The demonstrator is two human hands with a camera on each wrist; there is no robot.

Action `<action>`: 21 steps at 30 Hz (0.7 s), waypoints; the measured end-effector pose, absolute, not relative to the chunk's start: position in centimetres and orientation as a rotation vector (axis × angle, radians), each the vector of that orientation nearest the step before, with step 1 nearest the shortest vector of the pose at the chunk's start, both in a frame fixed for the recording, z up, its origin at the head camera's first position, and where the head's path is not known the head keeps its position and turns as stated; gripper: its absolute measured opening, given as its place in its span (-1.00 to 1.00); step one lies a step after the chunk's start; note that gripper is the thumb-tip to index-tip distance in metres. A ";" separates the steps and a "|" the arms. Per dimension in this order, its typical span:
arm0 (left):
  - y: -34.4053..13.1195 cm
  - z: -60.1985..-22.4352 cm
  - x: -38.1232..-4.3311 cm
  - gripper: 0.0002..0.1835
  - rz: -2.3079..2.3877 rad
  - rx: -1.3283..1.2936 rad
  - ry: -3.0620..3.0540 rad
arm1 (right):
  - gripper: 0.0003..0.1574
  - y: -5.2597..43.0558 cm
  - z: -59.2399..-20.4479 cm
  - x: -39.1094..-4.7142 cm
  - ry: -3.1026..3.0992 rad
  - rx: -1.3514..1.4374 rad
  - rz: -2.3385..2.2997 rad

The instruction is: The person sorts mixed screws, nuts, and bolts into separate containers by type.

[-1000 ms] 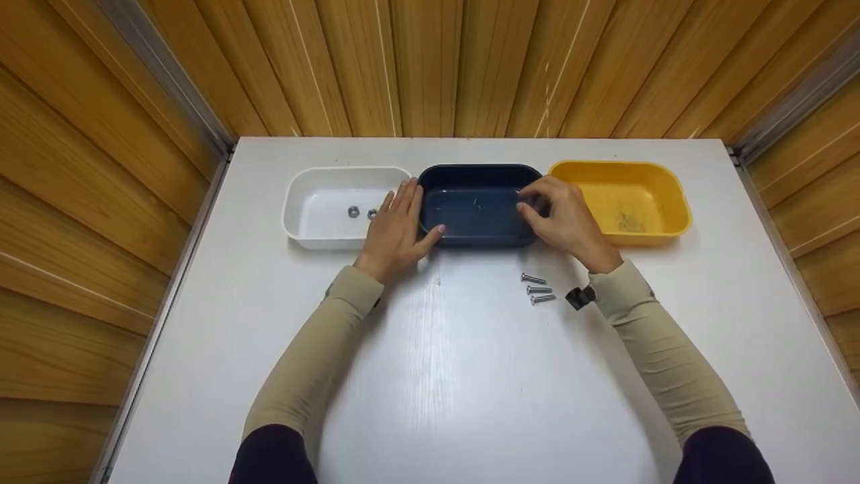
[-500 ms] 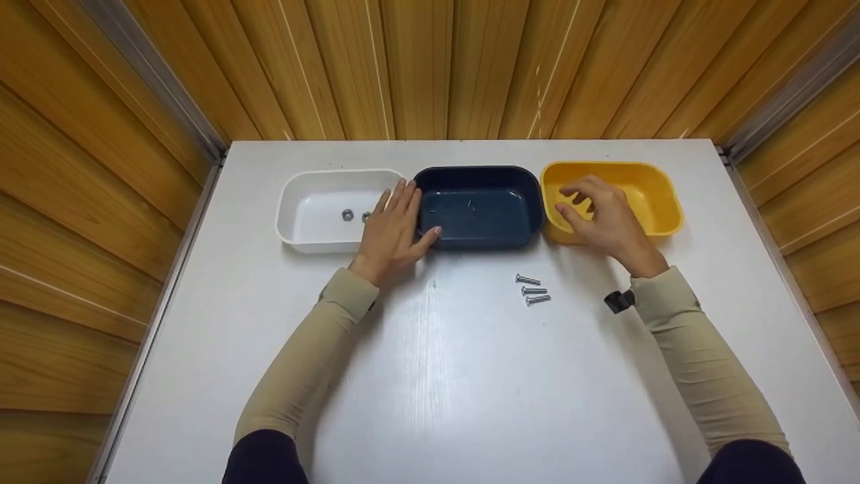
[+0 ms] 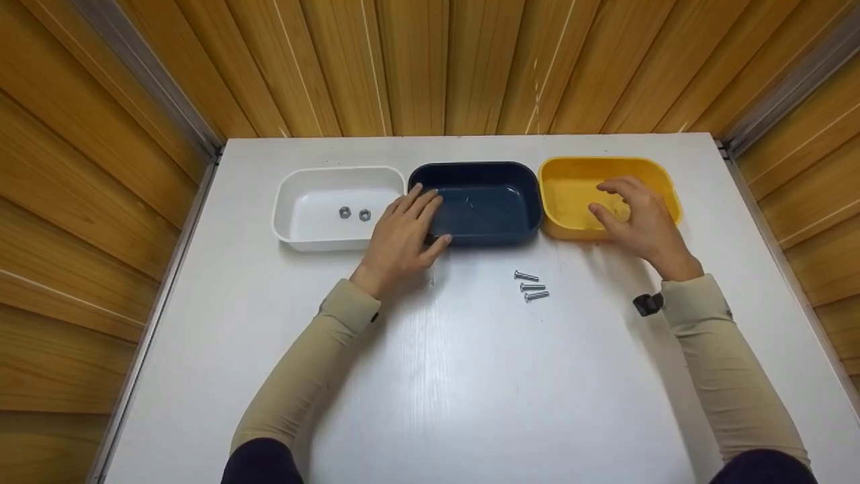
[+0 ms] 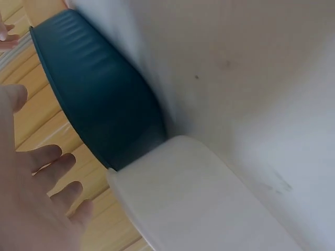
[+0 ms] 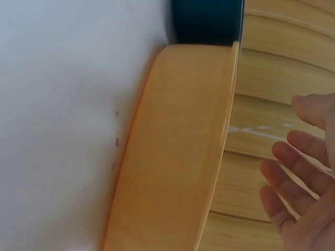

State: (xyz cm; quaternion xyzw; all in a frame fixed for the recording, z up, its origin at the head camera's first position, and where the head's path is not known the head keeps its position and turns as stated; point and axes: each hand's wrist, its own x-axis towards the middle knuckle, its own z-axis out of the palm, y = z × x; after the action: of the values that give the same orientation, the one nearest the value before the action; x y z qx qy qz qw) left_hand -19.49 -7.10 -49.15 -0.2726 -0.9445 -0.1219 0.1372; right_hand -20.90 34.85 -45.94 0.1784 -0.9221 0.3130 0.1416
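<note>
Here both hands (image 3: 402, 234) (image 3: 643, 225) gaped empty; we judged the surface's (image 3: 430, 376) far-edge yellow tray (image 3: 571, 232) light, stiff, best held by its rim (image 3: 605, 158).

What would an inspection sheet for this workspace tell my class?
Surface: white table, a few small marks.
Job's things: white rounded plastic tray holding two silver metal nuts; dark blue rounded plastic tray; yellow rounded plastic tray; three silver metal screws on the table.
Clutter: nothing seen.
Hands: left hand above the white and dark blue trays' adjoining ends; right hand above the yellow tray; neither visibly holding anything.
Cables: nothing seen.
Surroundings: brown wood-grain panels.
</note>
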 end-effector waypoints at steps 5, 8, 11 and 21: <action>-6.2 -49.1 -18.5 -0.26 -0.366 -0.823 -2.698 | -0.39 36.3 -46.3 -20.6 -2.661 0.517 0.893; -5.5 -49.2 -17.9 -0.28 -0.370 -0.846 -2.668 | -0.30 37.0 -46.7 -20.5 -2.678 0.503 0.875; -4.6 -49.3 -17.4 -0.31 -0.372 -0.867 -2.638 | -0.24 37.8 -47.1 -20.4 -2.691 0.481 0.857; -2.0 -49.7 -16.2 -0.39 -0.402 -0.960 -2.600 | -0.05 40.0 -47.8 -19.9 -2.777 0.388 0.683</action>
State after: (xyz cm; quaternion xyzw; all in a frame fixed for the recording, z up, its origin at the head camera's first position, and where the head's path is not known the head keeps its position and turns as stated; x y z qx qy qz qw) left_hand -16.16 -2.02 -49.66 -0.3377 -0.9150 -0.1415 0.1695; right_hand -19.90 40.03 -47.76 0.1333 -0.9544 0.2348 0.1275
